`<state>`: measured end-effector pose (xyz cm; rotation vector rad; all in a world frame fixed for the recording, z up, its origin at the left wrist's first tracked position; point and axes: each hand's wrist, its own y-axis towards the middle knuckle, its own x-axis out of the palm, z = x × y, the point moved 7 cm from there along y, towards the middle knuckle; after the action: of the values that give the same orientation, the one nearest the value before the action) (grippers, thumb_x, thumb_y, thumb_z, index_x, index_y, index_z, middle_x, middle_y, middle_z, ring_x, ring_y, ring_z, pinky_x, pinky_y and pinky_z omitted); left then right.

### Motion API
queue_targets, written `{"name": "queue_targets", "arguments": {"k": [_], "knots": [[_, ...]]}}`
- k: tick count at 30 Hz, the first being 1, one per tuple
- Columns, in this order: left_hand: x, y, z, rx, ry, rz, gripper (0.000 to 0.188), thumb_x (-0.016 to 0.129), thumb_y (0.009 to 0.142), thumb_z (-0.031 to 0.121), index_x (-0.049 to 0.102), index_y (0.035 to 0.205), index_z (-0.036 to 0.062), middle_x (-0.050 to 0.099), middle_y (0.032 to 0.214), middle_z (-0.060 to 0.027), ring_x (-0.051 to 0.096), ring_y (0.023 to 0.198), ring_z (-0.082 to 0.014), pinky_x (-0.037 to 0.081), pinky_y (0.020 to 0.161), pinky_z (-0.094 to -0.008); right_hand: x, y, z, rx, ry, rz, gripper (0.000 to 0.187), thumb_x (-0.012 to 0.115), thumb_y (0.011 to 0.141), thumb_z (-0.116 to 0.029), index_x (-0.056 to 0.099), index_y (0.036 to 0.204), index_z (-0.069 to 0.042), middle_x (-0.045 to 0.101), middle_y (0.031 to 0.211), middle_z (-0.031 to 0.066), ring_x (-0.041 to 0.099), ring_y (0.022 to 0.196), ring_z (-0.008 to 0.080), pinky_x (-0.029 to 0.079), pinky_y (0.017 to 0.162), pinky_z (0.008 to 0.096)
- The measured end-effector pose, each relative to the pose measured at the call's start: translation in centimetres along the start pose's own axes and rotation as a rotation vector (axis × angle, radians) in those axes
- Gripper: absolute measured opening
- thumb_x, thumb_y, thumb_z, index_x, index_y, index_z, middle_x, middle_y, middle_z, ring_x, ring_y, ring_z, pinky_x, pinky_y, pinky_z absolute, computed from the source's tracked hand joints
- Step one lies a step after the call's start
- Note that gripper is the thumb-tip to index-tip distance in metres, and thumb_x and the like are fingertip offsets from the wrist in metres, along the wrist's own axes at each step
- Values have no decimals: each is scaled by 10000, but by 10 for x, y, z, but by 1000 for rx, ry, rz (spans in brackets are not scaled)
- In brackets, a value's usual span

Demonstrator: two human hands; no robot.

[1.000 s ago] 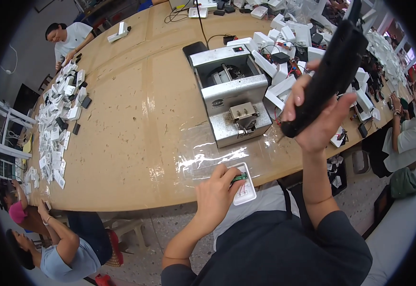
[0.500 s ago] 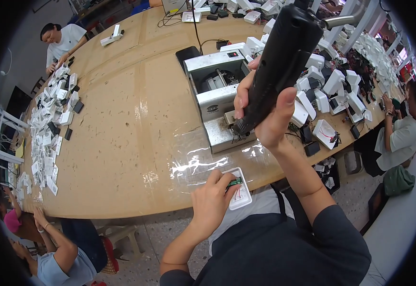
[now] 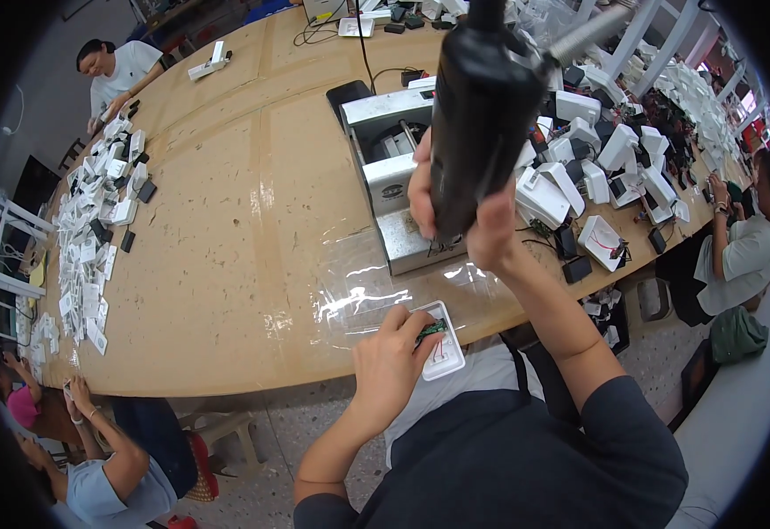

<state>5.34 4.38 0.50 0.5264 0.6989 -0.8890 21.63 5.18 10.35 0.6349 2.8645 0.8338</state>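
My right hand (image 3: pixel 486 225) is wrapped round a black electric screwdriver (image 3: pixel 482 123), raised over the front of a metal box-shaped machine (image 3: pixel 394 185). The driver's lower end is hidden behind its body and my fingers. My left hand (image 3: pixel 391 357) pinches a small green circuit board (image 3: pixel 432 329) at the table's near edge. Under that board lies a shallow white plastic housing (image 3: pixel 452 360), with thin red wires inside it.
White plastic housings and black parts heap up on the right of the table (image 3: pixel 226 264). Another pile of white pieces (image 3: pixel 85 273) lines the left side. Co-workers sit at the far left, near left and right. A black phone-like slab (image 3: pixel 347 94) lies by the machine.
My right hand has moved the screwdriver left and slightly down, turning it more upright. My left hand stays on the circuit board, and the housing has shifted slightly.
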Motion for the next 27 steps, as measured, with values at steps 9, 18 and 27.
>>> {"name": "queue_targets", "arguments": {"k": [9,18,27], "knots": [[2,0,-2,27,-1,29,193,753,882,280,699,974,120,609,882,-64,660,677,-323,494,565,-447,-4,-46,-10,68,111,144,941,445,805,-919,377,1189,-63,517,700,66,522,545,151,472,500,279],[-2,0,1,29,23,20,192,754,880,273,686,968,117,606,883,-72,661,683,-333,484,569,-457,12,-96,3,161,142,3,952,420,802,-916,332,1203,-57,531,773,94,535,601,159,510,575,307],[-3,-1,2,29,25,24,191,772,860,254,686,965,119,605,882,-67,659,681,-332,482,563,-451,13,-103,9,164,165,20,956,442,792,-911,337,1205,-55,535,778,91,544,609,158,516,587,303]]}}
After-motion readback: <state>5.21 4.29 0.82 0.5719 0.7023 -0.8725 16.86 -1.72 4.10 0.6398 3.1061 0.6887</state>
